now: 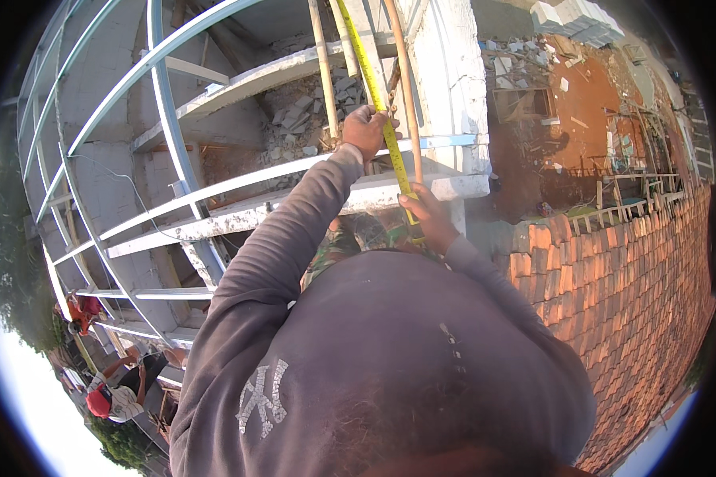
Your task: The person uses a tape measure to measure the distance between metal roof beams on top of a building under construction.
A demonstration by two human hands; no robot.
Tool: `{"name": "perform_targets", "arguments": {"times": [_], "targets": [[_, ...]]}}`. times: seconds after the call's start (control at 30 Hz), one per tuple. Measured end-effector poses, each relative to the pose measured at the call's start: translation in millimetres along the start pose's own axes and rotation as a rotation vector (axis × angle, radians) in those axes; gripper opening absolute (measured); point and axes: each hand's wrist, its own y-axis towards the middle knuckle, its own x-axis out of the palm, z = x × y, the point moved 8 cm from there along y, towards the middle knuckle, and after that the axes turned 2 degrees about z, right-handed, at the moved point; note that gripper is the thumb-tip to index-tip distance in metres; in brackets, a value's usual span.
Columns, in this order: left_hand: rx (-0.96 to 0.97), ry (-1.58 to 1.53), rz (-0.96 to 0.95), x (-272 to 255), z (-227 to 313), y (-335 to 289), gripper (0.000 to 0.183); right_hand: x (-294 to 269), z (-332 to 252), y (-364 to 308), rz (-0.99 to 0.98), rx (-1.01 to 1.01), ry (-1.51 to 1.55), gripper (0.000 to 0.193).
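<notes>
The left hand [363,131], fingers curled, pinches the long, flat yellow measuring tape [394,151]; nearer the body, the right hand [431,215] grips its lower part, thumb on top. The tape spans both hands and runs on beyond the left. It looks light, springy and easily kinked, best pinched across its flat. A thin brown round pole [408,95] stands just right of the left hand.

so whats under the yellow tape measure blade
Beneath the yellow tape measure blade, a pale metal batten and a rough white beam cross, visible either side. Their strips directly below the blade are covered, so I can't see those.
</notes>
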Motion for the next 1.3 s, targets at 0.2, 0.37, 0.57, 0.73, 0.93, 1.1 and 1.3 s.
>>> {"name": "perform_targets", "arguments": {"times": [0.2, 0.37, 0.57, 0.73, 0.93, 1.1, 1.3], "targets": [[-0.023, -0.033, 0.068, 10.5, -18.8, 42.2, 0.018, -33.2, 6.6, -20.3, -0.106, 0.013, 0.087, 0.037], [-0.131, -0.142, -0.046, 54.0, -26.0, 28.1, 0.023, -70.9, 16.4, -48.3, -0.033, -0.012, -0.089, 0.034], [-0.044, -0.259, -0.043, 66.7, 8.0, 19.8, 0.020, -94.4, 35.3, -73.6, -0.121, 0.024, -0.085, 0.036], [0.089, -0.223, -0.035, 70.9, 50.6, 10.3, 0.019, -97.6, 17.1, -73.1, -0.127, -0.103, -0.187, 0.041], [0.174, -0.200, -0.144, 88.4, 73.3, 6.0, 0.019, -116.8, 37.0, -13.5, -0.099, -0.207, -0.159, 0.041], [0.012, -0.121, -0.060, 77.3, 50.4, 16.8, 0.023, -105.1, 9.7, -24.5, -0.021, -0.139, -0.106, 0.040], [-0.075, -0.207, -0.009, 68.3, 13.3, 37.6, 0.028, -108.6, 8.9, -50.0, 0.022, -0.048, -0.220, 0.043]]}}
